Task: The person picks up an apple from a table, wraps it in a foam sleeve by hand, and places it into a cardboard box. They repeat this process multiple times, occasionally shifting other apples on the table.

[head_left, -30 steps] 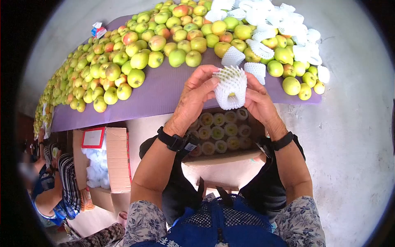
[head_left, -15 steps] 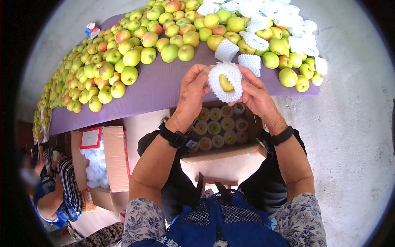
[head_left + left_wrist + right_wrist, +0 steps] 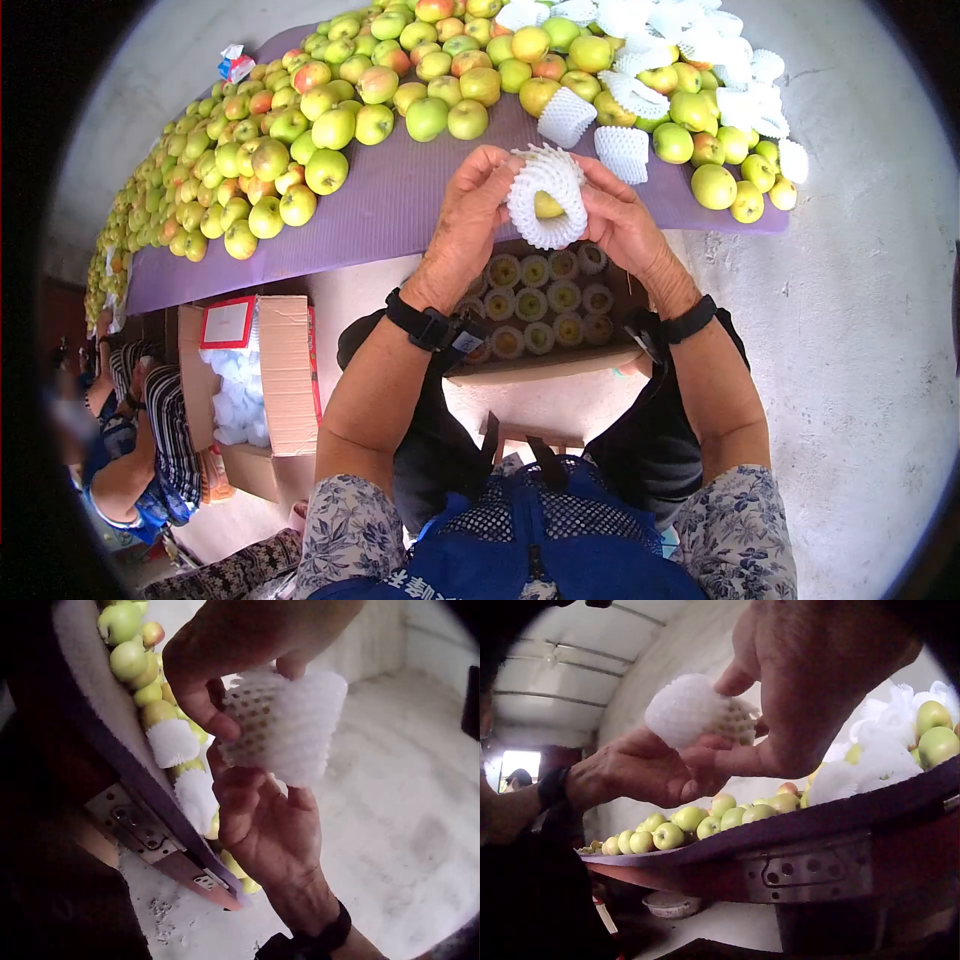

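Between both hands is an apple (image 3: 548, 205) in a white foam net sleeve (image 3: 568, 178); its yellow-green skin shows through the sleeve's round opening. The left hand (image 3: 472, 208) grips the sleeve from the left, thumb and fingers at its side. From the other side the right hand (image 3: 622, 218) holds it, fingers curled around its edge. In the left wrist view, the mesh of the sleeve (image 3: 289, 724) is stretched on one side and dense on the other. The hands hold it in front of the table edge, above an open carton (image 3: 560, 372).
Several sleeved apples (image 3: 535, 302) stand in rows inside the carton. Loose apples (image 3: 330, 172) are heaped on the purple-covered table (image 3: 400, 205), with empty foam sleeves (image 3: 622, 152) at the right. A box of white foam sleeves (image 3: 238, 395) stands left, near another person (image 3: 125, 470).
The sleeved apple has been tipped so its round opening faces the head camera more, showing more apple skin. Both hands keep hold of it.
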Demonstrator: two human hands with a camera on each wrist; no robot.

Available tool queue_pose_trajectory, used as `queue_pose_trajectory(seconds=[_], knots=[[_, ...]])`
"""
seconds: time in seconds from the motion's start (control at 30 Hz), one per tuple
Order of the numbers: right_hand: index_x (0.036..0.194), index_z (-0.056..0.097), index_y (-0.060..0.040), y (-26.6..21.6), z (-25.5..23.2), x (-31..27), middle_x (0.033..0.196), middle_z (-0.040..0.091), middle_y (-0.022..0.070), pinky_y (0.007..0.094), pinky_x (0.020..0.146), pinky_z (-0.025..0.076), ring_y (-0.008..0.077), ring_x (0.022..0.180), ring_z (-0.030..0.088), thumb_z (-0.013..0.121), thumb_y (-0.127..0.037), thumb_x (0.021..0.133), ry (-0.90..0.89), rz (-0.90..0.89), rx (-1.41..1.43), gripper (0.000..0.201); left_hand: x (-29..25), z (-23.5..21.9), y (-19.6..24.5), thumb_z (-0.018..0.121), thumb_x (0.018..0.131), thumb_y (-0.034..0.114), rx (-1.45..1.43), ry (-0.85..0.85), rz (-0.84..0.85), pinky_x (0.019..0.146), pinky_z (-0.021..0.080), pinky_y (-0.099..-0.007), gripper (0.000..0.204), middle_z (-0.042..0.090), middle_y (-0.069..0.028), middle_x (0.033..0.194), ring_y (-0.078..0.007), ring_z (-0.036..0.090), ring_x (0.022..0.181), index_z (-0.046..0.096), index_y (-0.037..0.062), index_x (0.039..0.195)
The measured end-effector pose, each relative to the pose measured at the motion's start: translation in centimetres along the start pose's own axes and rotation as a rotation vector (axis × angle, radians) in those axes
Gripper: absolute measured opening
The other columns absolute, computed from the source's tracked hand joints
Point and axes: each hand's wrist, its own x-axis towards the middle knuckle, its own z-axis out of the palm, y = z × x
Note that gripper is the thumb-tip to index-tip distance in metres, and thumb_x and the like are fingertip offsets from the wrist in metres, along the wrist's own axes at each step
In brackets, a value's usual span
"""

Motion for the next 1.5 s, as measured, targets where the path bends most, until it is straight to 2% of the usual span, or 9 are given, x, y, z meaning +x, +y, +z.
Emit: queue_pose_trajectory(seconds=[0.3, 0.4, 0.5, 0.7, 0.77, 0.87, 0.97, 1.3, 1.5], knots=[[0.141, 0.033, -0.0043, 0.0, 0.0, -0.5, 0.124, 0.055, 0.0122, 0.0358, 0.074, 0.056, 0.0228, 0.100, 0.063, 0.051, -0.020, 0.095, -0.085, 0.059, -0.029, 0.052, 0.1, 0.8, 0.1, 0.062, 0.092, 0.023, 0.038, 0.194, 0.003, 0.059, 0.043, -0.0208, 0.017, 0.060, 0.0029, 0.077, -0.0043, 0.053, 0.068, 0.057, 0.0096, 0.082], [0.143, 0.030, -0.0050, 0.2, 0.4, -0.6, 0.131, 0.050, 0.0099, 0.0395, 0.075, 0.057, 0.0211, 0.106, 0.060, 0.046, -0.021, 0.098, -0.097, 0.064, -0.072, 0.050, 0.2, 1.1, 0.0, 0.063, 0.091, 0.021, 0.014, 0.250, 0.049, 0.058, 0.042, -0.0201, 0.018, 0.058, 0.0033, 0.075, -0.0039, 0.051, 0.066, 0.057, 0.0083, 0.080], [0.143, 0.029, -0.0049, 0.5, 0.5, -0.7, 0.132, 0.049, 0.0105, 0.0411, 0.080, 0.056, 0.0221, 0.109, 0.059, 0.047, -0.026, 0.098, -0.100, 0.082, -0.071, 0.054, 0.6, 0.4, -0.8, 0.064, 0.090, 0.018, 0.050, 0.211, 0.148, 0.056, 0.041, -0.0198, 0.018, 0.057, 0.0030, 0.073, -0.0031, 0.049, 0.065, 0.056, 0.0068, 0.077], [0.144, 0.026, -0.0042, 0.5, 0.3, -1.0, 0.133, 0.047, 0.0108, 0.0418, 0.086, 0.054, 0.0234, 0.115, 0.055, 0.054, -0.036, 0.094, -0.118, 0.065, -0.063, 0.066, 1.0, 0.4, -1.6, 0.065, 0.089, 0.015, 0.190, 0.268, 0.158, 0.053, 0.040, -0.0207, 0.020, 0.055, 0.0030, 0.070, -0.0031, 0.047, 0.062, 0.055, 0.0051, 0.075], [0.143, 0.028, -0.0031, 0.2, 0.7, -1.2, 0.130, 0.047, 0.0142, 0.0375, 0.085, 0.054, 0.0236, 0.111, 0.056, 0.057, -0.021, 0.092, -0.095, 0.073, -0.070, 0.061, 1.1, 0.3, -2.0, 0.065, 0.089, 0.015, 0.216, 0.276, 0.175, 0.053, 0.040, -0.0208, 0.021, 0.054, 0.0036, 0.069, -0.0031, 0.046, 0.061, 0.054, 0.0054, 0.075], [0.140, 0.032, -0.0025, 0.6, 0.8, -1.1, 0.124, 0.051, 0.0125, 0.0356, 0.083, 0.054, 0.0208, 0.106, 0.058, 0.060, -0.019, 0.089, -0.033, 0.056, -0.184, 0.061, 1.4, 0.0, -2.9, 0.065, 0.089, 0.015, 0.282, 0.290, 0.223, 0.052, 0.040, -0.0208, 0.021, 0.052, 0.0045, 0.068, -0.0028, 0.045, 0.061, 0.053, 0.0059, 0.074], [0.135, 0.038, -0.0017, 0.5, 0.9, -1.1, 0.117, 0.056, 0.0103, 0.0335, 0.077, 0.055, 0.0186, 0.099, 0.060, 0.063, -0.019, 0.086, 0.006, 0.056, -0.316, 0.057, 1.2, 0.6, -3.1, 0.065, 0.089, 0.014, 0.313, 0.287, 0.257, 0.053, 0.040, -0.0207, 0.021, 0.051, 0.0047, 0.067, -0.0027, 0.044, 0.061, 0.052, 0.0063, 0.074], [0.127, 0.046, -0.0015, -0.2, 1.0, -1.4, 0.111, 0.058, 0.0087, 0.0346, 0.069, 0.058, 0.0186, 0.095, 0.061, 0.063, -0.026, 0.087, 0.039, 0.127, -0.175, 0.050, 0.6, 0.6, -4.1, 0.062, 0.091, 0.013, 0.173, 0.283, 0.270, 0.058, 0.043, -0.0199, 0.015, 0.055, 0.0028, 0.075, -0.0032, 0.049, 0.067, 0.053, 0.0057, 0.082], [0.124, 0.047, -0.0001, -0.4, 1.1, -1.5, 0.103, 0.061, 0.0121, 0.0329, 0.065, 0.057, 0.0196, 0.081, 0.064, 0.061, -0.029, 0.089, 0.017, 0.102, -0.167, 0.048, 0.5, 0.8, -4.8, 0.060, 0.093, 0.014, 0.054, 0.291, 0.279, 0.061, 0.046, -0.0223, 0.012, 0.059, 0.0012, 0.081, -0.0048, 0.052, 0.071, 0.055, 0.0047, 0.086]])
